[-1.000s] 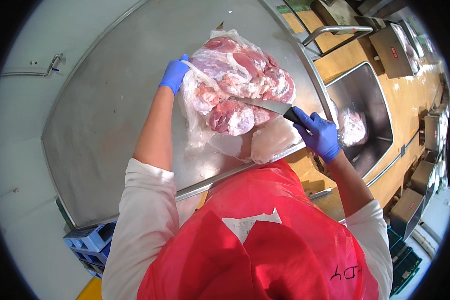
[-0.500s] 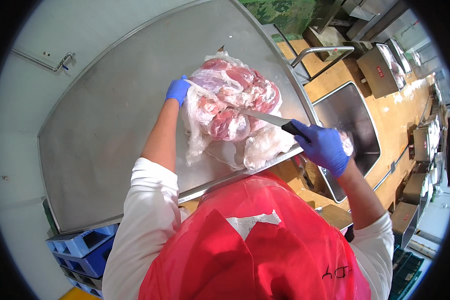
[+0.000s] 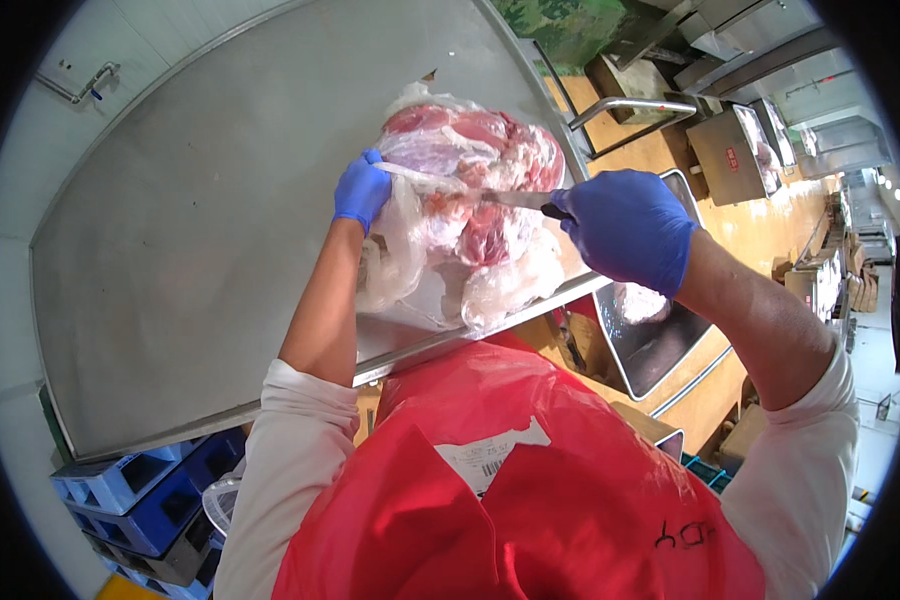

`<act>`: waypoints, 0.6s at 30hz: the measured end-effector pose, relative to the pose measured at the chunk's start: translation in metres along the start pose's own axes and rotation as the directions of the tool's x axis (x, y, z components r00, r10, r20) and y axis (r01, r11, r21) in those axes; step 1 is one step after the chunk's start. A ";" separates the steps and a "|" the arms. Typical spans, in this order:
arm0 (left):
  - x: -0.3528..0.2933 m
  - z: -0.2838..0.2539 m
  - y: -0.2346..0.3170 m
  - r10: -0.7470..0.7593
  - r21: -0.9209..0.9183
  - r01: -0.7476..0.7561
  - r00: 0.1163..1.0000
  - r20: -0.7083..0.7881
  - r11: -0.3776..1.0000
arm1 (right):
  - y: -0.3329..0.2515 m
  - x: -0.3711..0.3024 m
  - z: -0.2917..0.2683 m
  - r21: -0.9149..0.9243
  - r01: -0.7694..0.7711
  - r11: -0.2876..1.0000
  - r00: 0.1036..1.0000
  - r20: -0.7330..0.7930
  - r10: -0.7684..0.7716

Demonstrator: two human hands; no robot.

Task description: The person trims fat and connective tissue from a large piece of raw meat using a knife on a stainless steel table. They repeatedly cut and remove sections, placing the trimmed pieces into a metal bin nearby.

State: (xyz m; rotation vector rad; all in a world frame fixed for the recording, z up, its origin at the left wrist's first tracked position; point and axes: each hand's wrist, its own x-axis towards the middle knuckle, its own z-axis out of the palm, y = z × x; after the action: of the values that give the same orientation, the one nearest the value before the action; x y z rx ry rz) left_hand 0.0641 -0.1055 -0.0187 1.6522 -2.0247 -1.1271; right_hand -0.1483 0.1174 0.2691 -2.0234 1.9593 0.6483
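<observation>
Currently, left fingers (image 3: 372, 157) pinch a pale flap (image 3: 418, 179); right fingers (image 3: 580, 218) clasp a knife (image 3: 518, 199) touching meat (image 3: 490, 238).

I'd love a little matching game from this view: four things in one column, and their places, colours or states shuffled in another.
Things:
1. Knife
2. Left hand
3. Apron
4. Pallets

Descriptions:
A. Stacked at the picture's lower left
B. In the right hand, blade against the meat
C. Red, across the person's front
D. Gloved, gripping a whitish strip

Pairs: 1-B, 2-D, 3-C, 4-A
</observation>
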 end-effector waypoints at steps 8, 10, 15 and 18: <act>-0.003 0.046 -0.032 0.014 -0.113 -0.030 0.990 -0.139 0.993 | 0.027 -0.027 0.238 0.234 -0.069 0.970 0.827 -0.530 0.187; 0.009 0.054 -0.053 -0.072 -0.218 0.029 0.979 -0.189 0.976 | 0.029 -0.013 0.273 0.306 -0.041 0.951 0.790 -0.573 0.219; -0.033 0.051 -0.007 0.177 0.147 -0.137 0.933 -0.314 0.980 | 0.009 -0.028 0.300 0.527 -0.210 0.823 0.735 -0.471 0.489; -0.035 0.038 0.007 0.438 0.191 -0.397 0.846 -0.303 0.898 | -0.002 -0.045 0.319 0.723 -0.144 0.676 0.691 -0.415 0.592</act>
State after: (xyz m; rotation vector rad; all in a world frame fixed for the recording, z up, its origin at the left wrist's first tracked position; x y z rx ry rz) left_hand 0.0450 -0.0582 -0.0295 1.2496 -2.1053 -0.5339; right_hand -0.1908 0.3084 0.0128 -1.4375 2.5241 -0.7200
